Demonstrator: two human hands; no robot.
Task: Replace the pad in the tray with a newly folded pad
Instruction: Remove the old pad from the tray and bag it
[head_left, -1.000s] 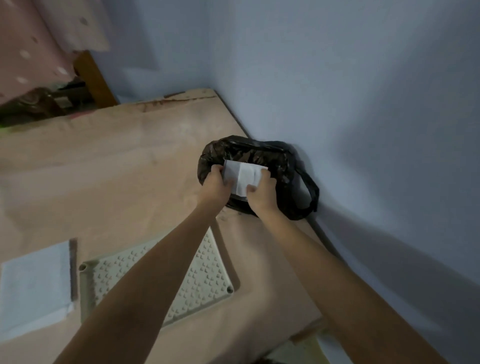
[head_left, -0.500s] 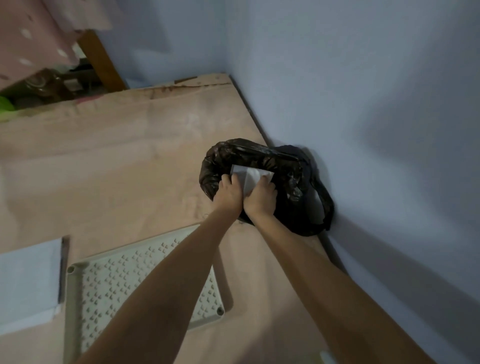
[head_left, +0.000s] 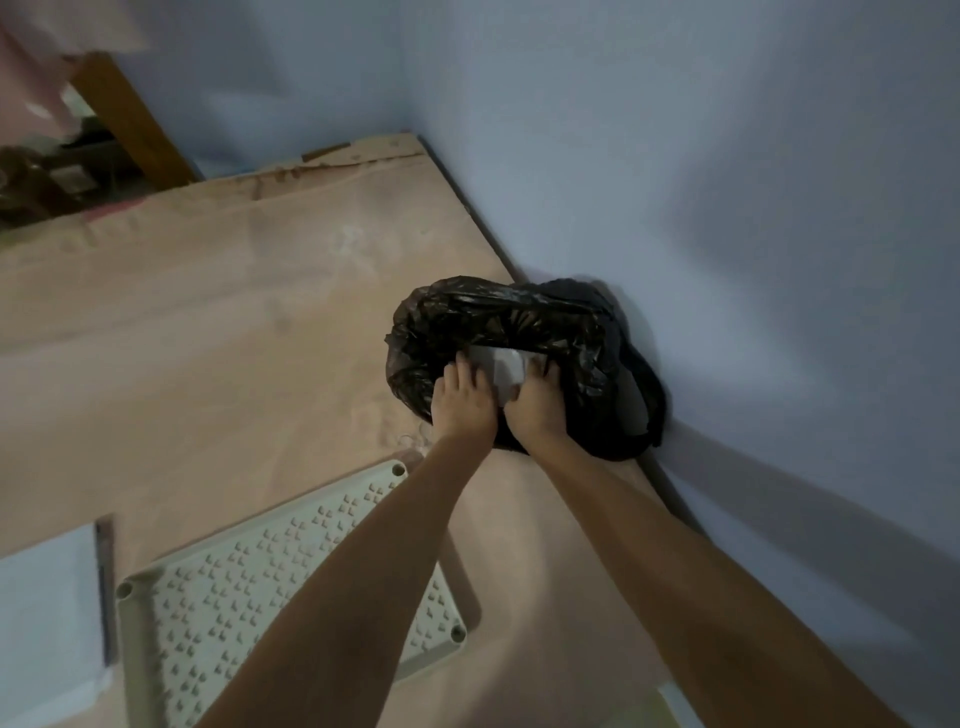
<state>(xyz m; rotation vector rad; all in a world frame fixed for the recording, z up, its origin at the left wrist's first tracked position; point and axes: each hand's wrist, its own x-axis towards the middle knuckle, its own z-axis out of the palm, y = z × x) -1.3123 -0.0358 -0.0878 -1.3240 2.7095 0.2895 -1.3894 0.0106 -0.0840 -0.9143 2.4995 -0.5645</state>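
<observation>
A black rubbish bag (head_left: 519, 332) stands open on the floor against the blue wall. Both my hands reach into its mouth, holding a crumpled white pad (head_left: 504, 366) between them. My left hand (head_left: 462, 400) grips the pad's left side and my right hand (head_left: 537, 410) grips its right side. Most of the pad is hidden by my fingers and the bag's rim. The cream tray (head_left: 218, 597), with a studded floor and no pad on it, lies near me under my left forearm. A flat white folded pad (head_left: 47, 623) lies to the left of the tray.
The blue wall (head_left: 727, 260) runs along the right, right behind the bag. A brown wooden post (head_left: 130, 119) and pink cloth stand at the far left. The floor is covered in pinkish-beige sheeting (head_left: 208, 338).
Both hands have pushed the white pad lower into the black bag, so less of it shows. The camera has shifted, bringing tray and bag further right in view.
</observation>
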